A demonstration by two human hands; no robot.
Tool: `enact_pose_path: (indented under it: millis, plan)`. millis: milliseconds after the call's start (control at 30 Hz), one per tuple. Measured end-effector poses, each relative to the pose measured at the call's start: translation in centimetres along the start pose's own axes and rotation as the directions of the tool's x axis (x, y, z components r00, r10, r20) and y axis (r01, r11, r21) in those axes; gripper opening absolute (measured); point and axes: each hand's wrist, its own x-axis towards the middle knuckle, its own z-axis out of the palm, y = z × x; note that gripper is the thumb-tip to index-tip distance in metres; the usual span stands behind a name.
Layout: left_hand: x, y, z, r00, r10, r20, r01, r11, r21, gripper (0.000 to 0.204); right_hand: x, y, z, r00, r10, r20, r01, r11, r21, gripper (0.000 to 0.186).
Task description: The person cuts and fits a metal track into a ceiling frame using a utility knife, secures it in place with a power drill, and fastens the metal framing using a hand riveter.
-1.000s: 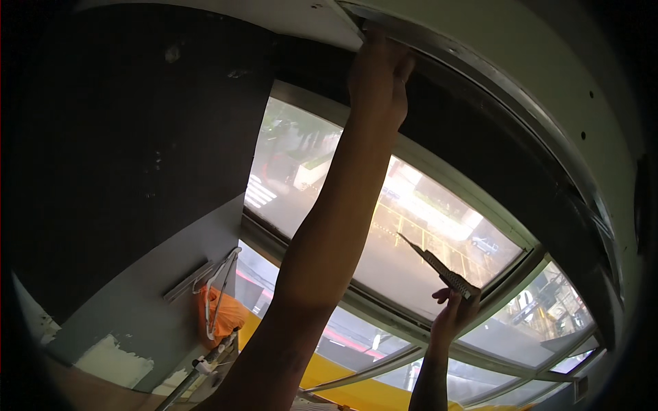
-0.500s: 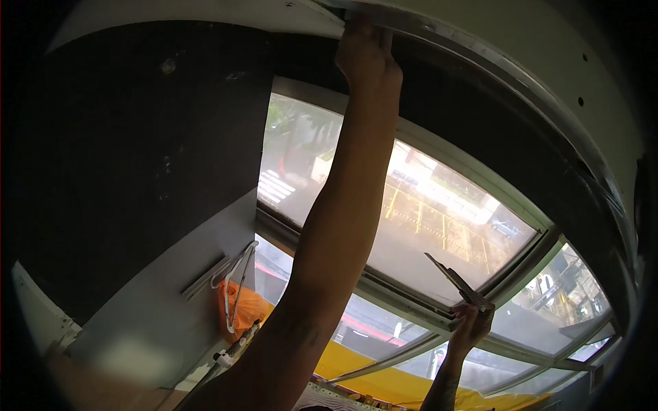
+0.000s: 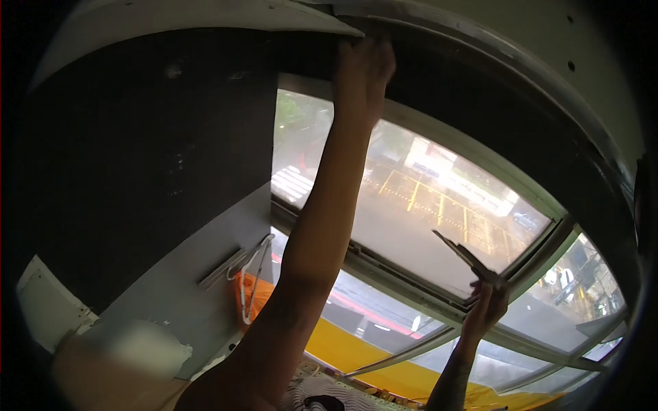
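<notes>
My left hand (image 3: 363,65) is raised at the top of the view, its arm crossing in front of a window. Its fingers are bent and slightly blurred at the pointed end of a pale ceiling panel (image 3: 301,17); what they pinch, if anything, is hidden. Lower on the right, my right hand (image 3: 485,308) is closed around a snap-off utility knife (image 3: 473,260). The knife's blade points up and left, in front of the window glass (image 3: 425,205) and apart from the ceiling panel.
A dark wall (image 3: 151,151) fills the left side. White hangers (image 3: 257,274) and an orange bag (image 3: 245,301) hang low near the wall. Window frames (image 3: 404,284) cross below and to the right. Yellow sheeting (image 3: 343,346) lies beyond the lower panes. A curved dark band (image 3: 493,103) runs overhead.
My left hand has come down slightly from the overhead edge, and more of its fingers now show. The view has shifted a little. My right hand still holds the utility knife.
</notes>
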Motion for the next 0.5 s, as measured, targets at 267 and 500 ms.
enact_pose_path:
  millis: [267, 500]
  plan:
    - [-20.3, 2.6, 3.0, 0.801, -0.548, 0.240, -0.287, 0.001, 0.958, 0.065, 7.7, -5.2, 11.2, 0.745, -0.240, 0.622, 0.131, 0.968, 0.215, 0.016]
    - [-15.7, 7.9, 5.8, 0.974, -0.149, -0.168, 0.135, -0.209, 0.969, 0.031, 12.1, -12.9, 17.7, 0.522, -0.365, 0.771, 0.009, 0.906, 0.423, 0.029]
